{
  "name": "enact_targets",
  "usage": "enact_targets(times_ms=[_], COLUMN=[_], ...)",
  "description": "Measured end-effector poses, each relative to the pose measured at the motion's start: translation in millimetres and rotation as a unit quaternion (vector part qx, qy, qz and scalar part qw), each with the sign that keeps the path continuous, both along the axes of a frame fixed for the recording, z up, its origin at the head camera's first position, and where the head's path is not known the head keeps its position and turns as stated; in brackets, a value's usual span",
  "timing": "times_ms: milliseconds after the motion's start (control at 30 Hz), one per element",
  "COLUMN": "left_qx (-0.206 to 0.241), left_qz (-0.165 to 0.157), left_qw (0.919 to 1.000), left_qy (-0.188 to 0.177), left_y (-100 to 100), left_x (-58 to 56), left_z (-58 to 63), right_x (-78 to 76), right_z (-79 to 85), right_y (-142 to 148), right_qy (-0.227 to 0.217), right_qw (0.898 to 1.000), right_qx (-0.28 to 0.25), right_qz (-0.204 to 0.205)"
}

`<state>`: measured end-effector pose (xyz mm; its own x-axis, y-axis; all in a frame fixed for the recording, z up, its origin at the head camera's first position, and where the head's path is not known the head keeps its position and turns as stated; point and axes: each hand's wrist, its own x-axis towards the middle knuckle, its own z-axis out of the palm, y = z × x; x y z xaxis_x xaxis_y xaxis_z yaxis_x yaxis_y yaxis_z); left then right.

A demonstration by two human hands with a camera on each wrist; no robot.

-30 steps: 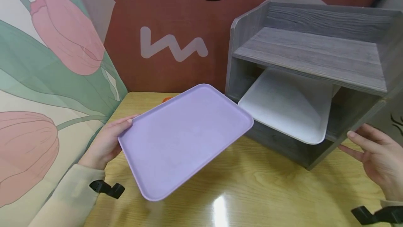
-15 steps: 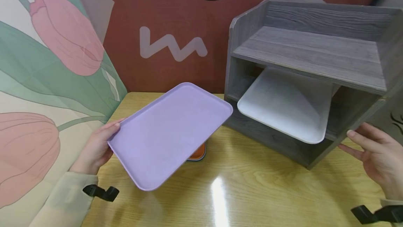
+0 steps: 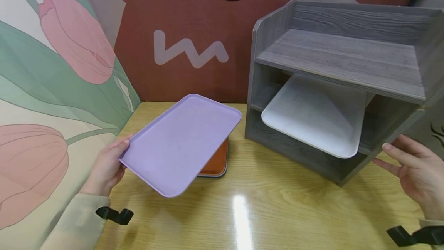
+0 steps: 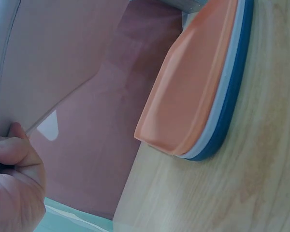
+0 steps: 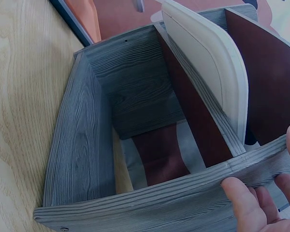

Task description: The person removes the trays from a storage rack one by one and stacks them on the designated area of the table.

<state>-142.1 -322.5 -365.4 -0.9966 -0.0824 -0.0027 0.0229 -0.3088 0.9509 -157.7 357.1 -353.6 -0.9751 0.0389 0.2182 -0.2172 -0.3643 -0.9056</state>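
My left hand (image 3: 107,167) pinches a lilac rectangular tray (image 3: 180,146) at its left corner, thumb on top. Tilted, this tray overlaps a stack on the table in the head view. The left wrist view shows that stack: an orange tray (image 4: 183,96) on top, a pale one (image 4: 221,96) under it and a dark blue one (image 4: 232,104) at the bottom. At the right, my right hand (image 3: 416,173) touches the side panel of a grey wooden shelf (image 3: 347,57) with fingers extended. A white tray (image 3: 312,119) lies in the shelf's middle level, its front end sticking out.
The shelf's lower compartment (image 5: 125,106) shows below the white tray in the right wrist view. Behind the wooden table (image 3: 277,211) hangs a dark red backdrop (image 3: 180,11), with a tulip-patterned one (image 3: 76,38) along the left. Each wrist wears a black camera mount.
My left hand has carried the lilac tray left, away from the shelf, and lowered it slightly. More of the orange tray beneath now shows. The right hand and white tray stay put.
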Motion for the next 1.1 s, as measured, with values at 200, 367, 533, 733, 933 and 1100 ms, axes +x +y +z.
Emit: enact_targets(times_ms=[200,367,533,733,933,1100], left_qx=[-0.003,-0.005,0.002,0.001,-0.016,-0.040], left_qz=[0.033,0.065,0.114,0.178,0.208,0.215], left_qw=[0.9993,0.9976,0.9925,0.9806,0.9752,0.9735], left_qy=[-0.016,-0.025,-0.044,-0.082,-0.075,-0.065], left_y=[3,10,20,34,44,50], left_x=[-0.5,-0.7,-1.7,-7.3,-11.7,-14.4], left_z=[-6.6,-10.8,-15.3,-17.1,-24.0,-31.6], right_x=[0.4,0.1,0.1,0.2,0.2,0.3], right_z=[0.7,1.0,1.1,1.4,0.1,-0.9], right_y=[-1,-2,-2,-2,-1,-1], right_qy=[0.000,0.005,0.006,0.002,0.005,0.007], right_qw=[1.000,1.000,1.000,1.000,1.000,1.000], right_qx=[0.017,0.015,0.016,0.017,0.020,0.012], right_qz=[-0.009,-0.011,-0.008,-0.012,-0.007,0.000])
